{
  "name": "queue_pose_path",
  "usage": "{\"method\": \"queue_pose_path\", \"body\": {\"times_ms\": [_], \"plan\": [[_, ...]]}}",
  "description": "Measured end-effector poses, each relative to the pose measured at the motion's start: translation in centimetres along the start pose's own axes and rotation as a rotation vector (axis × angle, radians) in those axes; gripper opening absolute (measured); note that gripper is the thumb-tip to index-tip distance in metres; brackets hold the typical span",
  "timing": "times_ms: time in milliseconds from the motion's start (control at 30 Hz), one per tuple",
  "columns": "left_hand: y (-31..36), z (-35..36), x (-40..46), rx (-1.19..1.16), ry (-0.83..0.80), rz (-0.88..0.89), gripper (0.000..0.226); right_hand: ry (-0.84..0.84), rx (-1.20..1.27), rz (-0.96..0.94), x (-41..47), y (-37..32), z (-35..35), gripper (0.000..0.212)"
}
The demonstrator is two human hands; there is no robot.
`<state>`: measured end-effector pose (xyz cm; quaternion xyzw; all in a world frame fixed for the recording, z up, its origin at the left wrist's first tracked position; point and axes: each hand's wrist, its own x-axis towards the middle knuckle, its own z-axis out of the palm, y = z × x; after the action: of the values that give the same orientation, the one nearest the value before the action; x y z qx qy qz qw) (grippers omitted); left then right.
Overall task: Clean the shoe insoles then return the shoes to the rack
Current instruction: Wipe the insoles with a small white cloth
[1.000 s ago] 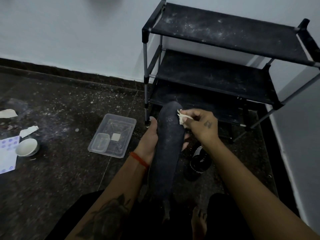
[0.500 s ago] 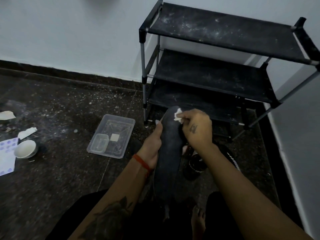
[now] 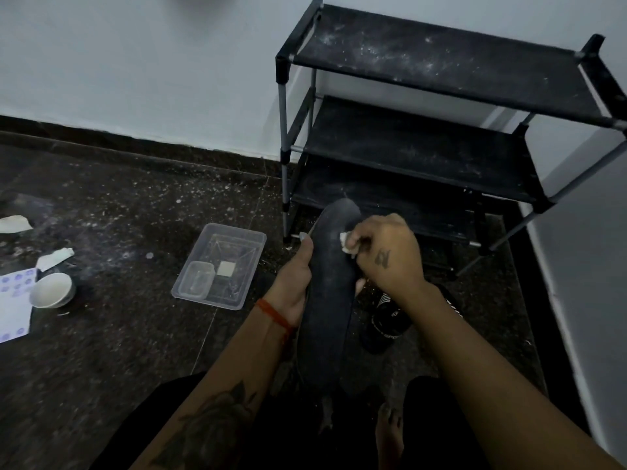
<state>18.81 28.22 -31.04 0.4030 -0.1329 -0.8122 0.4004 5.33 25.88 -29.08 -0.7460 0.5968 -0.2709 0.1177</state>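
Note:
A long dark insole (image 3: 328, 300) stands nearly upright in front of me. My left hand (image 3: 295, 283) grips its left edge from behind, thumb along the side. My right hand (image 3: 386, 256) pinches a small white wipe (image 3: 345, 241) and presses it against the insole's upper right part. A black shoe (image 3: 390, 317) lies on the floor just behind the insole, partly hidden by my right wrist. The black three-shelf shoe rack (image 3: 441, 72) stands against the wall beyond, its shelves bare and dusty.
A clear plastic tray (image 3: 251, 239) with a small clear box lies on the dark speckled floor to the left. Farther left sit a white bowl (image 3: 51, 290), a printed sheet (image 3: 13, 300) and torn paper scraps (image 3: 54, 259). My bare foot (image 3: 390, 432) shows at the bottom.
My right hand has slid the wipe across and down the top of the insole. The left hand keeps its hold.

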Motion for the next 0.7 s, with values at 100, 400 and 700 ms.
{"method": "queue_pose_path", "body": {"times_ms": [100, 400, 700], "plan": [[0.1, 0.4, -0.2, -0.013, -0.032, -0.008, 0.063, 0.192, 0.067, 0.098, 0.3, 0.0, -0.1, 0.021], [0.0, -0.4, 0.1, 0.038, -0.043, -0.023, 0.065, -0.059, 0.247, -0.152, -0.3, -1.3, 1.3, 0.030], [-0.1, -0.2, 0.3, -0.050, -0.046, -0.039, 0.069, 0.117, 0.143, 0.104, 0.8, 0.8, 0.3, 0.027]]}}
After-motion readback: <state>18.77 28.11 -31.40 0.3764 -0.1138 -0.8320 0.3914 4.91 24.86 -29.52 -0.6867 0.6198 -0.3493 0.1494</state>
